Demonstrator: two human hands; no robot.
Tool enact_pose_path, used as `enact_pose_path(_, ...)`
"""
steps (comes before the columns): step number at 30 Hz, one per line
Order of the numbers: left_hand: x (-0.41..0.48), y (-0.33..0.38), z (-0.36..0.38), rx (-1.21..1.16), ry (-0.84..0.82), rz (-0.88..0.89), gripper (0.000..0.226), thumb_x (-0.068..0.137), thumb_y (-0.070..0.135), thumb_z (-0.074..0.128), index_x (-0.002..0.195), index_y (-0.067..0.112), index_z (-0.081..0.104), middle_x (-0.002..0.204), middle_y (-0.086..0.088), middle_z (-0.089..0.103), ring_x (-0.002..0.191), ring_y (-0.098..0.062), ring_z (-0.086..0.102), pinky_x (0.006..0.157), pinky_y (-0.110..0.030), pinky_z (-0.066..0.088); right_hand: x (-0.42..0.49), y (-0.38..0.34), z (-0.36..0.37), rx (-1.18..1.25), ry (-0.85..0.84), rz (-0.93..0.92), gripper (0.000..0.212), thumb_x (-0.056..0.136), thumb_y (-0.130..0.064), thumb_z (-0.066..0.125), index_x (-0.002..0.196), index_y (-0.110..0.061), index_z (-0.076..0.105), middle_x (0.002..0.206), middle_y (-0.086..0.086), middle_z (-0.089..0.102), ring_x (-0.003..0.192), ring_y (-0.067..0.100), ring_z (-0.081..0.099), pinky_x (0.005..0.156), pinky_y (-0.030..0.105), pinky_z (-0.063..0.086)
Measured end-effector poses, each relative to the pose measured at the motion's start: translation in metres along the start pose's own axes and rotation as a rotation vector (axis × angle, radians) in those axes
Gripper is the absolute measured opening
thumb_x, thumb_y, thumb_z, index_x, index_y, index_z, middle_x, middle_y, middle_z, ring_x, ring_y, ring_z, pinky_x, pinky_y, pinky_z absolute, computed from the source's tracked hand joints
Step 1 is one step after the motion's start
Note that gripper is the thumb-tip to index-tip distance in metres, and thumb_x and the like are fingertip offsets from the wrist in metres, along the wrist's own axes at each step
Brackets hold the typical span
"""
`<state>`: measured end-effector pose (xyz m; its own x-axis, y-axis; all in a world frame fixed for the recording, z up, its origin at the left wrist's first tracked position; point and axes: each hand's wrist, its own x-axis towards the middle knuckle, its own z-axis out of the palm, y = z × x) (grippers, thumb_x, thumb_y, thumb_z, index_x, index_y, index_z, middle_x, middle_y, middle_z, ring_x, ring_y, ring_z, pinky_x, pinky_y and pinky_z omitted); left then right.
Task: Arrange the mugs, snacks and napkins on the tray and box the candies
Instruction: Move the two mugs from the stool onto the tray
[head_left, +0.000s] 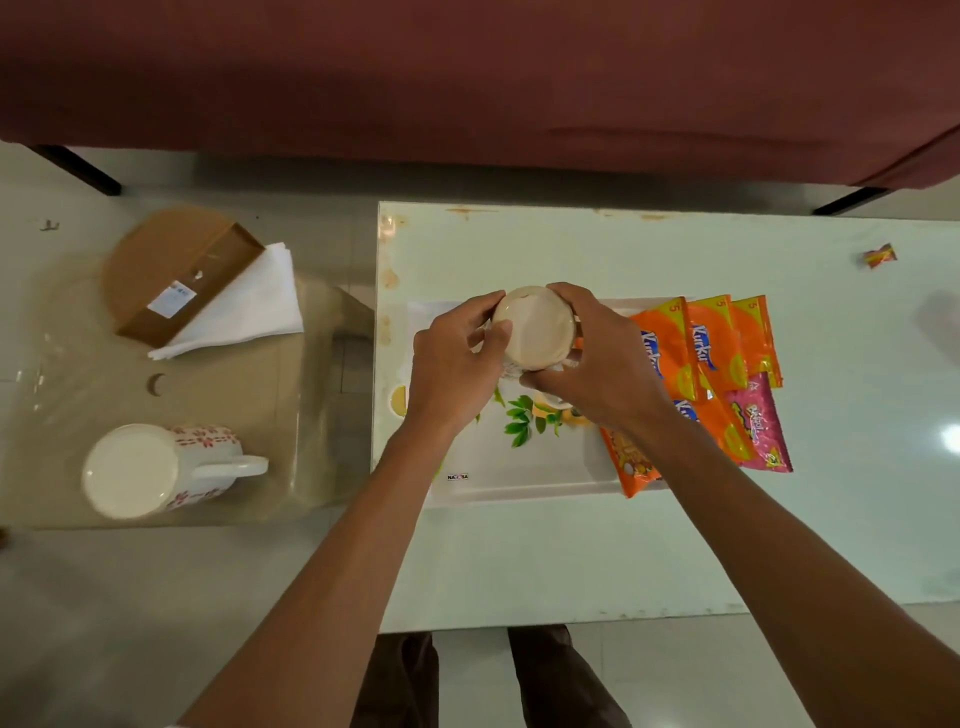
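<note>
Both hands hold one white mug (534, 328) upside down above the white leaf-printed tray (519, 483); its pale base faces me. My left hand (452, 369) grips its left side, my right hand (592, 364) its right side. Several orange snack packets (711, 343) and a pink one (758, 421) lie on the tray's right part. A second mug (156, 470) with red flowers rests upside down on the low glass table at left. White napkins (249, 306) lie there beside a brown box (182, 275). One wrapped candy (880, 255) sits at the far right.
The tray rests on a white table (519, 561) whose near edge is by my legs. A maroon sofa (467, 78) runs along the back. The glass side table (260, 415) stands left of the white one, with a narrow gap between.
</note>
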<state>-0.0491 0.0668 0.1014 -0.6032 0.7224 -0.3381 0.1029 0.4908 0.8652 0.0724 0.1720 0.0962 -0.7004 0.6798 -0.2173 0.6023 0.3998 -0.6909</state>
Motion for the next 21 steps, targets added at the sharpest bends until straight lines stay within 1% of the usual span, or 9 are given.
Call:
enact_pose_path(2,0.004,-0.003,0.006,-0.018,0.023,-0.030,0.035,0.100,0.016,0.057,0.134,0.015,0.063,0.129,-0.002,0.069,0.118,-0.016,0.064,0.099,-0.033,0.055,0.005,0.006,0.000,-0.007,-0.016,-0.001,0.089,0.060,-0.025,0.091,0.136,-0.013,0.046,0.129,0.001,0.059,0.115,0.018,0.055,0.090,0.033,0.053)
enact_pose_path(5,0.009,-0.007,0.014,-0.037,0.048,-0.065,0.036,0.098,0.014,0.057,0.134,0.015,0.064,0.128,-0.002,0.069,0.117,-0.015,0.065,0.100,-0.035,0.054,0.014,0.014,0.003,-0.027,-0.033,-0.020,0.087,0.059,-0.023,0.092,0.134,-0.011,0.048,0.126,0.003,0.061,0.112,0.020,0.056,0.083,0.025,0.048)
enact_pose_path(6,0.011,-0.009,0.016,-0.042,0.055,-0.076,0.036,0.098,0.013,0.057,0.134,0.015,0.064,0.128,-0.002,0.069,0.116,-0.015,0.065,0.100,-0.036,0.054,0.016,0.017,0.004,-0.034,-0.042,-0.025,0.087,0.059,-0.023,0.092,0.133,-0.011,0.049,0.126,0.003,0.061,0.111,0.020,0.056,0.082,0.024,0.047)
enact_pose_path(9,0.016,-0.013,0.023,-0.058,0.077,-0.099,0.036,0.097,0.012,0.058,0.132,0.016,0.064,0.127,-0.002,0.070,0.112,-0.014,0.064,0.100,-0.041,0.054,0.024,0.023,0.006,-0.061,-0.067,-0.041,0.086,0.060,-0.021,0.091,0.134,-0.008,0.049,0.127,0.007,0.061,0.113,0.024,0.056,0.085,0.028,0.049)
enact_pose_path(12,0.017,-0.018,0.029,-0.081,0.095,-0.113,0.035,0.097,0.010,0.059,0.131,0.015,0.065,0.125,-0.002,0.070,0.112,-0.017,0.066,0.098,-0.043,0.056,0.029,0.028,0.006,-0.100,-0.093,-0.050,0.086,0.060,-0.020,0.091,0.134,-0.008,0.049,0.127,0.007,0.061,0.113,0.023,0.055,0.084,0.024,0.044)
enact_pose_path(14,0.017,-0.021,0.033,-0.102,0.102,-0.126,0.034,0.096,0.010,0.060,0.130,0.014,0.065,0.122,-0.002,0.070,0.112,-0.020,0.067,0.098,-0.045,0.056,0.031,0.033,0.004,-0.124,-0.117,-0.060,0.087,0.061,-0.019,0.090,0.135,-0.008,0.047,0.128,0.007,0.060,0.114,0.024,0.055,0.086,0.025,0.044)
enact_pose_path(18,0.016,-0.024,0.039,-0.125,0.115,-0.149,0.033,0.095,0.011,0.060,0.127,0.015,0.067,0.117,0.001,0.071,0.110,-0.020,0.068,0.098,-0.046,0.055,0.034,0.036,0.002,-0.160,-0.157,-0.069,0.089,0.063,-0.021,0.090,0.138,-0.007,0.044,0.130,0.009,0.059,0.117,0.026,0.055,0.089,0.031,0.047)
enact_pose_path(21,0.016,-0.026,0.042,-0.126,0.115,-0.143,0.032,0.094,0.009,0.060,0.125,0.015,0.068,0.110,0.006,0.069,0.109,-0.020,0.068,0.097,-0.045,0.056,0.035,0.039,0.004,-0.158,-0.166,-0.060,0.088,0.063,-0.021,0.090,0.137,-0.007,0.044,0.130,0.009,0.059,0.116,0.025,0.055,0.086,0.025,0.043)
